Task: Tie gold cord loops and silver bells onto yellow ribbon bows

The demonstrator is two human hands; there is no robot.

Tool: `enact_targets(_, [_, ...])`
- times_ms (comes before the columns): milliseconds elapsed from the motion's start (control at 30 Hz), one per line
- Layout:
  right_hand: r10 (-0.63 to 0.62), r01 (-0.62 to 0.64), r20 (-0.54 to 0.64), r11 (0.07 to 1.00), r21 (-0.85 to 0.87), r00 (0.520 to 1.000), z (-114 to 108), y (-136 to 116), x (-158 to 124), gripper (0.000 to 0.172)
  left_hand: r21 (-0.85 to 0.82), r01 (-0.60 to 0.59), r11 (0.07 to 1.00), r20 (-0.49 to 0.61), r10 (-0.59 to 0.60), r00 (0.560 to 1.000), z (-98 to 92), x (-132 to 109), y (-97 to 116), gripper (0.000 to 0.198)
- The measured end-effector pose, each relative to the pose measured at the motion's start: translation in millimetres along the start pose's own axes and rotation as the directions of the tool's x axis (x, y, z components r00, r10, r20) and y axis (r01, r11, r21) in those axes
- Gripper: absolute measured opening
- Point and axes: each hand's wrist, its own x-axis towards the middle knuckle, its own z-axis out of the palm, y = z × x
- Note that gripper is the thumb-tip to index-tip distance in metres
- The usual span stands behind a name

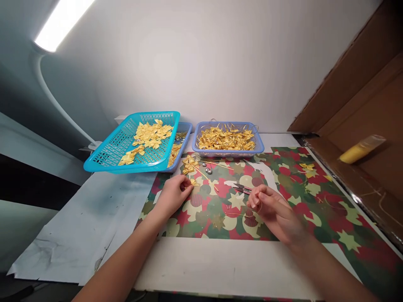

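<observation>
Head view: left hand point(174, 195) palm-down, forearm entering from 7 o'clock, fingertips pinching gold bow point(194, 182) at its 2 o'clock. Right hand point(270, 207) curled, fingertips pinched on thin gold cord point(239, 214) trailing toward 9 o'clock; snips point(242, 188) at its 11 o'clock.

Small gold bow point(194, 182) flat on patterned mat point(315, 201); thin gold cord point(238, 214) curved nearby.
</observation>
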Motion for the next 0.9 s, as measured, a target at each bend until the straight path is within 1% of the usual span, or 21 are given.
enact_targets(133, [0.049,-0.05,-0.016,0.998,-0.05,0.999,0.9,5.0,2.4,0.024,-0.01,-0.017,1.0,0.067,0.018,0.998,-7.1,-1.0,3.4,0.012])
enact_targets(233, [0.04,-0.044,-0.034,0.991,-0.125,0.999,2.9,9.9,3.9,0.025,-0.056,-0.081,0.995,0.083,0.085,0.993,-7.7,-2.9,9.7,0.019])
enact_targets(267, [0.007,-0.013,-0.039,0.986,-0.168,0.999,4.1,11.5,3.7,0.025,-0.099,-0.12,0.988,0.078,0.128,0.989,-6.8,-4.7,14.2,0.02])
enact_targets(333, [-0.108,0.096,-0.025,0.951,-0.295,0.994,7.5,14.6,1.9,0.021,-0.219,-0.223,0.95,0.062,0.241,0.969,-3.8,-9.9,27.4,0.017])
enact_targets(400, [-0.232,0.227,0.047,0.857,-0.462,0.972,12.0,17.4,-1.1,0.015,-0.31,-0.276,0.91,0.12,0.326,0.938,0.5,-15.3,44.0,0.016])
enact_targets(433, [-0.274,0.288,0.109,0.791,-0.539,0.956,14.2,18.5,-2.7,0.011,-0.339,-0.275,0.9,0.152,0.34,0.928,2.8,-17.5,52.3,0.013])
enact_targets(500, [-0.314,0.39,0.236,0.66,-0.643,0.92,17.2,20.0,-4.5,0.009,-0.379,-0.249,0.891,0.14,0.321,0.937,7.5,-19.5,66.5,0.009])
enact_targets(533, [-0.326,0.422,0.272,0.611,-0.67,0.905,17.6,20.1,-4.6,0.01,-0.427,-0.211,0.879,0.137,0.293,0.946,9.8,-19.5,71.7,0.008])
enact_targets(567, [-0.34,0.432,0.277,0.58,-0.69,0.899,17.3,19.8,-4.2,0.011,-0.496,-0.158,0.854,0.134,0.255,0.958,12.0,-19.0,75.3,0.01])
enact_targets(600, [-0.358,0.421,0.249,0.564,-0.71,0.9,16.2,18.9,-3.6,0.011,-0.575,-0.102,0.812,0.132,0.215,0.968,14.1,-18.3,77.5,0.011])
enact_targets(667, [-0.407,0.361,0.133,0.558,-0.747,0.904,13.1,16.3,-2.2,0.011,-0.713,-0.012,0.701,0.129,0.147,0.981,18.0,-17.4,78.8,0.013])
enact_targets(700, [-0.436,0.341,0.083,0.557,-0.757,0.896,11.7,14.9,-1.9,0.012,-0.755,0.008,0.656,0.12,0.126,0.985,19.8,-17.4,78.4,0.013])
enact_targets(733, [-0.463,0.346,0.066,0.552,-0.759,0.884,10.8,13.9,-1.9,0.012,-0.778,0.014,0.628,0.109,0.113,0.988,21.4,-17.9,77.9,0.013])
enact_targets(767, [-0.482,0.375,0.088,0.541,-0.753,0.872,10.6,13.3,-2.4,0.011,-0.79,0.015,0.613,0.1,0.105,0.989,22.9,-18.8,77.3,0.012])
enact_targets(800, [-0.492,0.42,0.138,0.527,-0.739,0.86,11.1,13.3,-3.0,0.01,-0.798,0.016,0.603,0.095,0.099,0.991,24.1,-20.0,77.0,0.011])
enact_targets(867, [-0.476,0.5,0.257,0.504,-0.704,0.841,13.4,15.2,-4.4,0.011,-0.821,0.043,0.57,0.106,0.077,0.991,25.7,-22.8,76.8,0.011])
enact_targets(900, [-0.456,0.512,0.29,0.505,-0.694,0.842,14.6,16.7,-4.8,0.012,-0.839,0.078,0.538,0.131,0.06,0.99,26.1,-24.2,77.0,0.012])
